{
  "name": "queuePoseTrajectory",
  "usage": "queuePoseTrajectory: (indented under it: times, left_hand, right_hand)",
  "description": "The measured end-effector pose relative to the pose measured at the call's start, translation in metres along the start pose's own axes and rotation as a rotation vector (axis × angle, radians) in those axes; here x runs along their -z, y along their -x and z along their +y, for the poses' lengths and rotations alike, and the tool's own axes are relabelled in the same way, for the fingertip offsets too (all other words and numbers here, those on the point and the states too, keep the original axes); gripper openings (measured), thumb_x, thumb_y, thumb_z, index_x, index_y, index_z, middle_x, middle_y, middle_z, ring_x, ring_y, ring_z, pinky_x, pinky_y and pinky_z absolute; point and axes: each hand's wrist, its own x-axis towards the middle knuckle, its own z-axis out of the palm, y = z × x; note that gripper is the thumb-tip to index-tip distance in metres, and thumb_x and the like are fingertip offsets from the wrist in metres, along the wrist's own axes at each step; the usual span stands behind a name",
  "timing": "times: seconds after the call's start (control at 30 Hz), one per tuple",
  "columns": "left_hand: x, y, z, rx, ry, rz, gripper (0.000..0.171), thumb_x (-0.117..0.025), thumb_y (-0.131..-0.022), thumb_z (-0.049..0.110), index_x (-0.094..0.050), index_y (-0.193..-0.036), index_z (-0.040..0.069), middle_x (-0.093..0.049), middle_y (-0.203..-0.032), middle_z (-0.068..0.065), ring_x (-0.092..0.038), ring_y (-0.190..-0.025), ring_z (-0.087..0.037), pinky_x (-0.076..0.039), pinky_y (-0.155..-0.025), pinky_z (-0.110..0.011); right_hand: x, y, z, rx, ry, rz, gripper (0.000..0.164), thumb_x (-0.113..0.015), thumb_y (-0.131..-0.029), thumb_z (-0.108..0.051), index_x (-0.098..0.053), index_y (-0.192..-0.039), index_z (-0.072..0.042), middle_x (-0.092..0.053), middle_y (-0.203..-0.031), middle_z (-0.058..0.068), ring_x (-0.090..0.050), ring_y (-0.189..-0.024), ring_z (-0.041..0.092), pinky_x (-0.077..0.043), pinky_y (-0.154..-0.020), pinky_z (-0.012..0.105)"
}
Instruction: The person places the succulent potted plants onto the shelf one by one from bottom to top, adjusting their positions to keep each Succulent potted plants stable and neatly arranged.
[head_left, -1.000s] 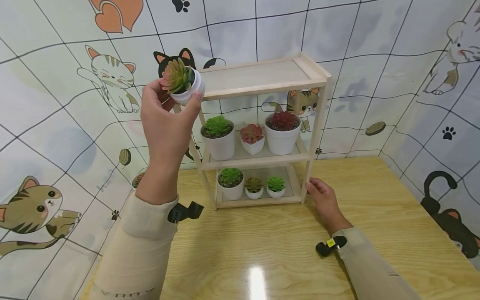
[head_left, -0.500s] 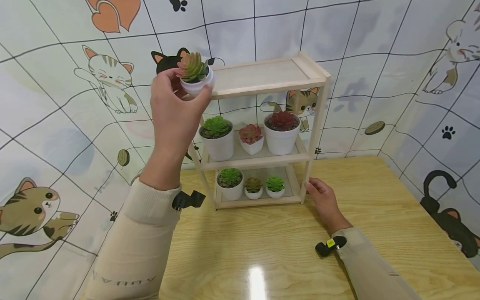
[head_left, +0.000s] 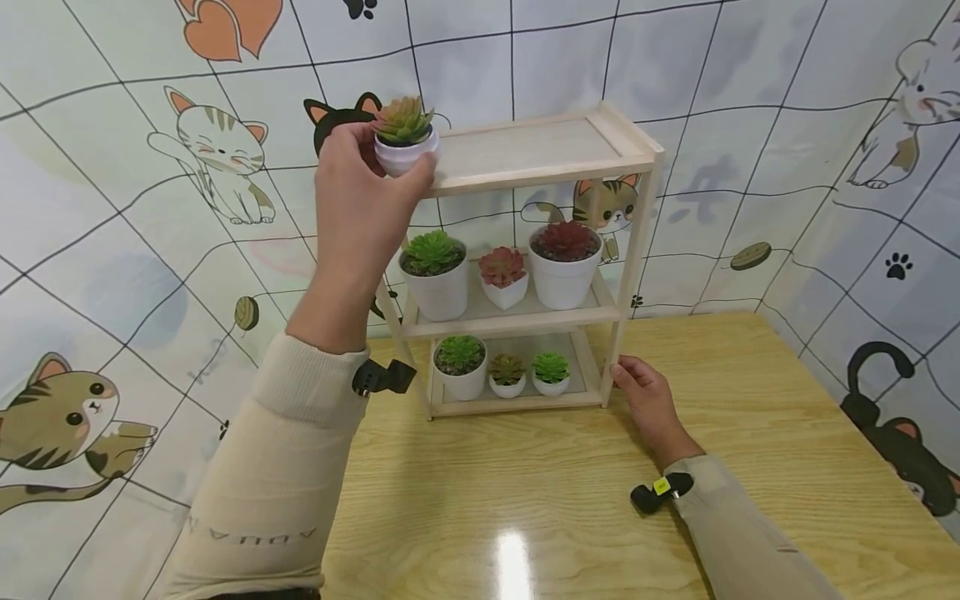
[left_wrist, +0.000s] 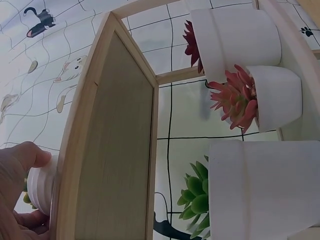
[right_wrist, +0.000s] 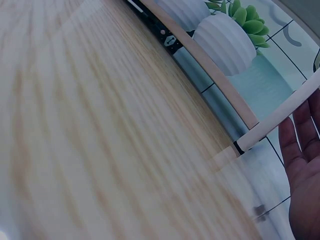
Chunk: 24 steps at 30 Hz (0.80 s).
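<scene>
A small potted succulent [head_left: 405, 137], pink-green in a white pot, is in my left hand [head_left: 367, 187]. Thumb and fingers grip the pot upright at the left end of the top tier of a wooden shelf rack [head_left: 525, 179]. In the left wrist view, the white pot [left_wrist: 44, 182] meets the top board's edge. My right hand [head_left: 648, 404] is low at the rack's right front leg. The right wrist view shows its fingers [right_wrist: 300, 135] fairly straight against the leg [right_wrist: 280, 112]; the thumb is hidden there.
On the middle tier stand a green succulent [head_left: 435, 279], a small red one [head_left: 504, 277] and a dark red one [head_left: 565, 262]. Below are a green succulent [head_left: 460, 367] and two smaller pots [head_left: 507, 375]. A wooden table [head_left: 465, 500] bears the rack; a cat-print wall covering [head_left: 712, 208] hangs behind.
My left hand has carried the potted succulent rightward onto the left end of the top tier, turning it from tilted to upright. The right hand stays at the rack's leg.
</scene>
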Motion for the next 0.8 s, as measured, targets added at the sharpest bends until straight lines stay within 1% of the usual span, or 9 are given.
queuePoseTrajectory:
  times: [0.17, 0.3, 0.4, 0.53, 0.63, 0.73, 0.8]
  left_hand:
    - [-0.0027, -0.0039, 0.0005, 0.014, -0.031, -0.016, 0.063, -0.072, -0.093, 0.042, -0.050, -0.142, 0.008, -0.055, -0.134, -0.006, -0.050, -0.112, -0.009, -0.048, -0.093, -0.019]
    - [-0.0045, -0.0055, 0.0020, 0.022, -0.068, -0.028, 0.063, -0.070, -0.094, 0.044, -0.049, -0.143, 0.009, -0.054, -0.138, -0.006, -0.051, -0.117, -0.010, -0.048, -0.097, -0.018]
    - [-0.0053, -0.0062, 0.0030, 0.028, -0.091, -0.029, 0.064, -0.069, -0.094, 0.045, -0.049, -0.143, 0.009, -0.053, -0.139, -0.005, -0.052, -0.120, -0.011, -0.048, -0.098, -0.018]
    - [-0.0063, -0.0067, 0.0035, 0.033, -0.116, -0.025, 0.064, -0.067, -0.095, 0.046, -0.049, -0.144, 0.010, -0.054, -0.139, -0.005, -0.053, -0.121, -0.012, -0.049, -0.100, -0.019]
    - [-0.0068, -0.0066, 0.0036, 0.038, -0.130, -0.025, 0.065, -0.067, -0.095, 0.048, -0.049, -0.145, 0.009, -0.054, -0.140, -0.005, -0.054, -0.122, -0.013, -0.049, -0.100, -0.019]
    - [-0.0070, -0.0060, 0.0040, 0.045, -0.144, -0.026, 0.067, -0.067, -0.096, 0.050, -0.050, -0.146, 0.009, -0.055, -0.140, -0.006, -0.055, -0.123, -0.013, -0.050, -0.101, -0.019]
    - [-0.0070, -0.0053, 0.0045, 0.047, -0.155, -0.029, 0.068, -0.066, -0.096, 0.051, -0.049, -0.146, 0.009, -0.055, -0.141, -0.006, -0.055, -0.124, -0.014, -0.050, -0.101, -0.020]
  right_hand:
    - [-0.0015, 0.0002, -0.0014, -0.004, -0.010, 0.009, 0.023, -0.056, -0.108, -0.024, -0.070, -0.121, -0.010, -0.073, -0.107, -0.019, -0.066, -0.109, 0.003, -0.051, -0.092, 0.015]
    - [-0.0011, -0.0001, -0.0002, -0.004, -0.010, 0.007, 0.029, -0.056, -0.108, -0.024, -0.068, -0.124, -0.002, -0.073, -0.107, -0.019, -0.066, -0.108, 0.003, -0.052, -0.092, 0.016]
    - [0.0000, -0.0007, 0.0011, -0.007, -0.001, 0.010, 0.032, -0.056, -0.109, -0.026, -0.066, -0.125, 0.000, -0.073, -0.107, -0.018, -0.065, -0.107, 0.001, -0.052, -0.092, 0.016]
    - [0.0009, -0.0013, 0.0019, -0.006, 0.013, 0.009, 0.029, -0.055, -0.109, -0.027, -0.068, -0.123, -0.005, -0.073, -0.108, -0.019, -0.065, -0.107, -0.001, -0.051, -0.091, 0.015]
    - [0.0011, -0.0017, 0.0024, -0.003, 0.012, 0.007, 0.030, -0.055, -0.109, -0.026, -0.068, -0.124, -0.004, -0.073, -0.108, -0.019, -0.065, -0.107, -0.002, -0.052, -0.091, 0.015]
    - [0.0005, -0.0016, 0.0022, -0.005, -0.009, 0.010, 0.030, -0.056, -0.109, -0.023, -0.067, -0.125, -0.001, -0.074, -0.110, -0.015, -0.066, -0.105, -0.002, -0.052, -0.090, 0.015]
    - [0.0000, -0.0014, 0.0019, -0.007, -0.021, 0.011, 0.027, -0.056, -0.108, -0.022, -0.069, -0.124, -0.004, -0.074, -0.110, -0.014, -0.066, -0.105, -0.002, -0.052, -0.090, 0.015]
